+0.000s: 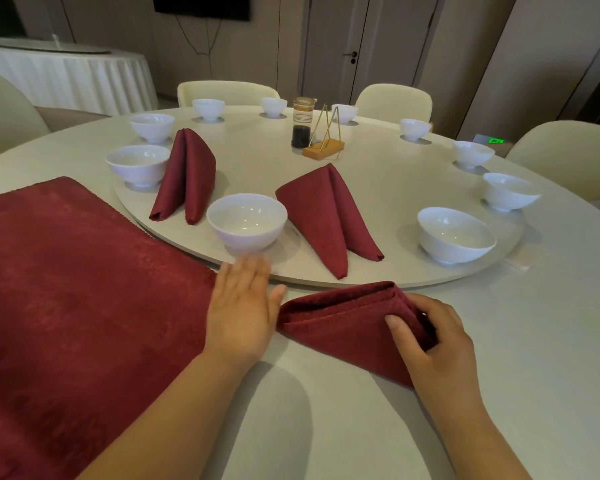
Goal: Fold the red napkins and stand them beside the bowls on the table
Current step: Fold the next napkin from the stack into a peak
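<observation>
A folded red napkin [340, 323] lies on the table in front of me, and my right hand [433, 344] pinches its right end. My left hand [243, 310] is flat and open beside its left tip, partly over a stack of flat red napkins [84, 299]. Two folded napkins stand on the turntable [378, 188]: one [187, 174] between the near-left bowl [137, 164] and the front bowl [246, 220], another [326, 216] to the right of the front bowl. A bowl [456, 235] further right has no napkin beside it.
Several more white bowls ring the turntable rim. A sauce jar [302, 123] and a gold wire holder on a wooden base [324, 143] stand at its middle. Cream chairs surround the round table [361, 427]. A second clothed table [66, 71] stands far left.
</observation>
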Tool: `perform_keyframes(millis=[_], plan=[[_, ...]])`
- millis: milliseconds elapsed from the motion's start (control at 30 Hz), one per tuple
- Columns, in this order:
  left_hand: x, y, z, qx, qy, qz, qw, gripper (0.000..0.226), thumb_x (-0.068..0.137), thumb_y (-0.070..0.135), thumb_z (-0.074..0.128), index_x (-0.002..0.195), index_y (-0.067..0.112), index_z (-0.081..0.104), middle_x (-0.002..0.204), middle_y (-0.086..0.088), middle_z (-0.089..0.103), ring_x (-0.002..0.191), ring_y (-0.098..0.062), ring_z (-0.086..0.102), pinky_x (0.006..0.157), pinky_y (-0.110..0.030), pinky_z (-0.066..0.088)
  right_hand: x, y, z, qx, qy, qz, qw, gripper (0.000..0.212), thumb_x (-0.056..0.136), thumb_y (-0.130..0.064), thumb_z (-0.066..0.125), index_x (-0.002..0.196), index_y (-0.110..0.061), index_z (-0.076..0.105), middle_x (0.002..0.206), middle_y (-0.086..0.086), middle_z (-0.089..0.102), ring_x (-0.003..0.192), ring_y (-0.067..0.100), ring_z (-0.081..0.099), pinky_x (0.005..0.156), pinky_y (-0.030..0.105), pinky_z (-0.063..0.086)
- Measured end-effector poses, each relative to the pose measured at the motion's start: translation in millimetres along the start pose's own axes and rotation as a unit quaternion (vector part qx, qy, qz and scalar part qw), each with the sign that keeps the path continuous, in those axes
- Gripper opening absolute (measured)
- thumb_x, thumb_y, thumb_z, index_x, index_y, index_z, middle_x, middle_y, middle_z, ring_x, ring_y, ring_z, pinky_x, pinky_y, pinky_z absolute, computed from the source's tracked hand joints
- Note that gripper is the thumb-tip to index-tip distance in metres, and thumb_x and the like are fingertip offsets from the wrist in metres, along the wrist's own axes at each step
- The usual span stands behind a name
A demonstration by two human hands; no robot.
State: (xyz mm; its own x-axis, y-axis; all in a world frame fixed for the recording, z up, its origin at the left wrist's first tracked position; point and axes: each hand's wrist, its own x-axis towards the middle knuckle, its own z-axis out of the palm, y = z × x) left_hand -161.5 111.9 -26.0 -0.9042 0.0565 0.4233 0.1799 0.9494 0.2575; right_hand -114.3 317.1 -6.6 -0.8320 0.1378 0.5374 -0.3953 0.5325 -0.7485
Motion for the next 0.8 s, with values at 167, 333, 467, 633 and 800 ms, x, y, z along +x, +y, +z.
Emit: perform_keyframes(millis=[167, 333, 467, 633, 800], plan=[[-8, 12, -1, -0.122, -0.079, 0.075, 0.987, 0.098, 0.075, 0.072, -0.011, 0.142, 0.016, 0.033, 0.147, 0.002, 0.034, 0.137, -0.009, 0.025, 0.103, -0.007, -0.014, 1, 2, -3, -0.001, -0.014, 0.004, 1.000, 0.016, 0.065, -0.053, 0.048, 0.078, -0.056, 0.057, 0.091, -0.039, 0.056, 0.086, -0.015, 0.050, 0.072, -0.003, 0.033], [-2, 2, -3, -0.059, -0.062, 0.020, 0.996, 0.108, 0.060, 0.070, -0.021, 0.145, 0.021, 0.023, 0.150, 0.008, 0.026, 0.139, -0.003, 0.015, 0.102, -0.012, -0.012, 2, 1, -5, -0.006, -0.024, 0.009, 1.000, 0.030, 0.063, -0.056, 0.046, 0.089, -0.070, 0.048, 0.094, -0.042, 0.054, 0.089, -0.010, 0.051, 0.075, 0.000, 0.035], [-3, -2, -5, -0.030, -0.046, -0.019, 0.998, 0.102, 0.061, 0.057, -0.018, 0.145, 0.018, 0.025, 0.150, 0.005, 0.028, 0.140, -0.009, 0.016, 0.111, -0.023, -0.002, 2, 4, -8, -0.004, -0.020, 0.012, 1.000, 0.028, 0.062, -0.057, 0.046, 0.087, -0.070, 0.049, 0.093, -0.041, 0.054, 0.090, -0.007, 0.051, 0.077, 0.003, 0.037], [-2, -9, -8, -0.045, 0.000, -0.053, 0.998, 0.086, 0.077, 0.052, -0.002, 0.135, 0.008, 0.044, 0.137, -0.008, 0.049, 0.135, -0.022, 0.033, 0.112, -0.030, 0.007, 3, 8, -10, -0.004, -0.020, 0.012, 1.000, 0.029, 0.062, -0.057, 0.047, 0.089, -0.068, 0.050, 0.095, -0.038, 0.055, 0.090, -0.005, 0.052, 0.076, 0.003, 0.037], [-6, 8, -3, -0.070, 0.006, 0.091, 0.993, 0.057, 0.099, 0.036, 0.018, 0.115, 0.004, 0.062, 0.114, -0.011, 0.065, 0.113, -0.024, 0.056, 0.101, -0.030, 0.021, 3, 9, -10, 0.003, -0.019, 0.017, 1.000, 0.020, 0.063, -0.056, 0.047, 0.080, -0.058, 0.058, 0.094, -0.038, 0.056, 0.091, -0.006, 0.052, 0.076, 0.005, 0.038]])
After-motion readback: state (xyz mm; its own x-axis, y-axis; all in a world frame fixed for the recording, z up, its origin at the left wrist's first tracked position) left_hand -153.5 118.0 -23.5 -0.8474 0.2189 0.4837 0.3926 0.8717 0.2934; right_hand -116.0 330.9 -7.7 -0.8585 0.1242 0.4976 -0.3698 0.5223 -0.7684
